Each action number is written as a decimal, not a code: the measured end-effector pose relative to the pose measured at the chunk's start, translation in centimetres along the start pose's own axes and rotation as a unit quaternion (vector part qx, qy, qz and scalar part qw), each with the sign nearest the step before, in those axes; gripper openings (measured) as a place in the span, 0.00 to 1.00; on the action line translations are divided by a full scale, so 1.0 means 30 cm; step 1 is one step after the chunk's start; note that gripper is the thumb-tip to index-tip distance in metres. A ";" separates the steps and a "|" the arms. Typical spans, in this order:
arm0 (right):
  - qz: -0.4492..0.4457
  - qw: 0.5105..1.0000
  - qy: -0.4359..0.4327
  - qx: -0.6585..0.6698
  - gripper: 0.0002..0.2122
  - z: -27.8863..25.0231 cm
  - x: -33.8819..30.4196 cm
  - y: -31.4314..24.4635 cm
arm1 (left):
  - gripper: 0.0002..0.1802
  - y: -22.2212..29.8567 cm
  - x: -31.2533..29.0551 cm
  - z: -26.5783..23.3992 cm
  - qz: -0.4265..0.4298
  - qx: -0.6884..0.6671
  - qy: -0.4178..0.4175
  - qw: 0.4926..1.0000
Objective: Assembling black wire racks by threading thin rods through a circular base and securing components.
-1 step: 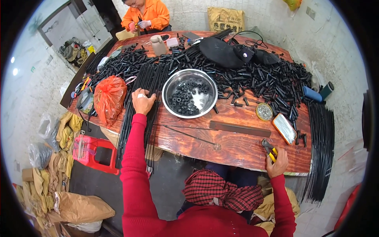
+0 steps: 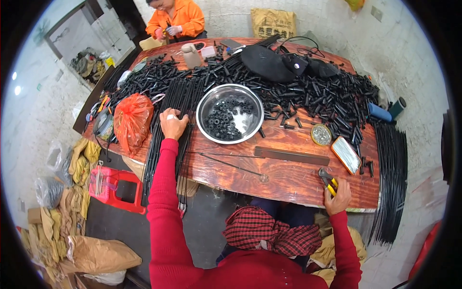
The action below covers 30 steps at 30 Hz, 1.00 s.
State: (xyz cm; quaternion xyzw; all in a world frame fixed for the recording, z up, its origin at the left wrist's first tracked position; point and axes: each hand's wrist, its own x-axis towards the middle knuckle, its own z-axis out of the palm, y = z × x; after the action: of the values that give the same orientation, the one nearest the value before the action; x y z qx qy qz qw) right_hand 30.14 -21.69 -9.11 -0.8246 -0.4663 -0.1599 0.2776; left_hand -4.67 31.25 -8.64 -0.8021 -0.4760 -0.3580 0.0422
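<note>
My left hand (image 2: 173,125) lies left of centre in the frame, on a bundle of thin black rods (image 2: 183,94) that runs down the tabletop and over its near edge. Its fingers are bent; my palm hides whether they are clamped on any rod, so I cannot tell. My right hand (image 2: 338,197), at the lower right, is wrapped around the yellow handles of a pair of end-cutting pliers (image 2: 328,181), whose dark head points toward the upper left, above the wooden table (image 2: 284,180). My two hands are well apart.

Between them, near the middle, stands a round steel bowl (image 2: 230,141) with small black rings (image 2: 222,126) inside. Below and right of it lies a flat brown bar (image 2: 292,156), with thin dark strips (image 2: 228,164) to the bar's left. Above the pliers are a round tin (image 2: 312,137) of small shiny pieces and an orange-edged rectangular piece (image 2: 346,155) with a silvery face.

A heap of short black tubes (image 2: 308,94) spreads across the table's far half. A knotted red plastic bag (image 2: 132,123) sits left of my left hand. At the top left, a co-worker in orange (image 2: 187,20) sits across the table.
</note>
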 end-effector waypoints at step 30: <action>0.252 0.928 0.187 -0.200 0.05 -0.336 -0.022 0.638 | 0.10 0.934 -0.279 -0.428 0.281 -0.279 -0.153 0.905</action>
State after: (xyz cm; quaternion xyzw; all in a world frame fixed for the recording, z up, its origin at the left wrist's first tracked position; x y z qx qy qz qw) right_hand 46.17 -36.11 -7.35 -0.9085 -0.1408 -0.3260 0.2202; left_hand 8.27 4.63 3.37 -0.9264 -0.1122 -0.3228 -0.1580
